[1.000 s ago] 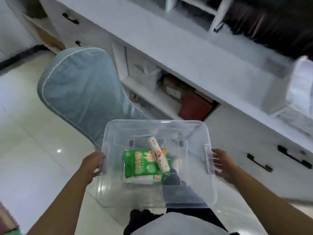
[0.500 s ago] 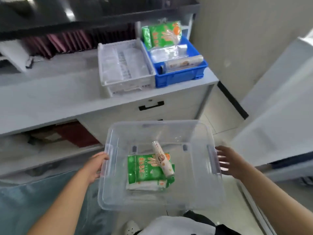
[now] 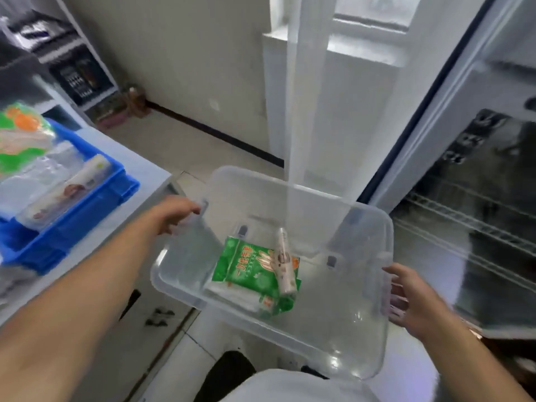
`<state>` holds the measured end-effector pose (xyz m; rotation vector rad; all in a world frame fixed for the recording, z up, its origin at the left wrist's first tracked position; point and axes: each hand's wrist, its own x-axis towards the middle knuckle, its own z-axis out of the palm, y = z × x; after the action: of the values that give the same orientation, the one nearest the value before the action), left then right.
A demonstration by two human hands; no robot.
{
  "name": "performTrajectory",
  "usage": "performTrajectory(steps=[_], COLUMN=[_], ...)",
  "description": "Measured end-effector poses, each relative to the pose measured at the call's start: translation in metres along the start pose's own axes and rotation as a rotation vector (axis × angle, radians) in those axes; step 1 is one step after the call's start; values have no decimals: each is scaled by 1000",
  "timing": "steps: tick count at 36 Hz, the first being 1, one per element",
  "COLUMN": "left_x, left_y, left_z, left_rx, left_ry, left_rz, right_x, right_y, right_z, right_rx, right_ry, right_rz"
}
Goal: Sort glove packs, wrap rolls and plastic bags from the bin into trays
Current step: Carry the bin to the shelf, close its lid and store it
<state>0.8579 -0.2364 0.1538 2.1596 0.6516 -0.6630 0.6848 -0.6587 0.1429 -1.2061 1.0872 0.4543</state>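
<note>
Two hands carry my clear bin (image 3: 359, 338) at centre frame: left hand (image 3: 171, 216) curled on its rim, right hand (image 3: 412, 300) gripping the handle; a green glove pack (image 3: 246, 271) and wrap roll (image 3: 285, 265) lie inside.

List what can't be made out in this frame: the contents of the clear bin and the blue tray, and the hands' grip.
- Head view: white bag under the green glove pack in the clear plastic bin; mostly covered, type unclear.
- Print on the white wrap roll: too small and blurred.
- Blue plastic tray: cut off by the left edge, contents smeared by motion blur.
- Right hand, left hand: fingers hidden behind the bin's rim.
</note>
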Motion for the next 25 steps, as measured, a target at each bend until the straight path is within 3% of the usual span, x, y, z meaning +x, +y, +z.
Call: performTrajectory(steps=[10, 25], left_x=[115, 296], left_y=[175, 287], left_z=[-27, -128], left_rx=[239, 223], left_ry=[-48, -66], left_rz=[211, 263], right_x=[-4, 11], right_y=[-50, -184], right_z=[48, 205], right_rx=[206, 462], right_ry=[40, 13], right_rz=[25, -67])
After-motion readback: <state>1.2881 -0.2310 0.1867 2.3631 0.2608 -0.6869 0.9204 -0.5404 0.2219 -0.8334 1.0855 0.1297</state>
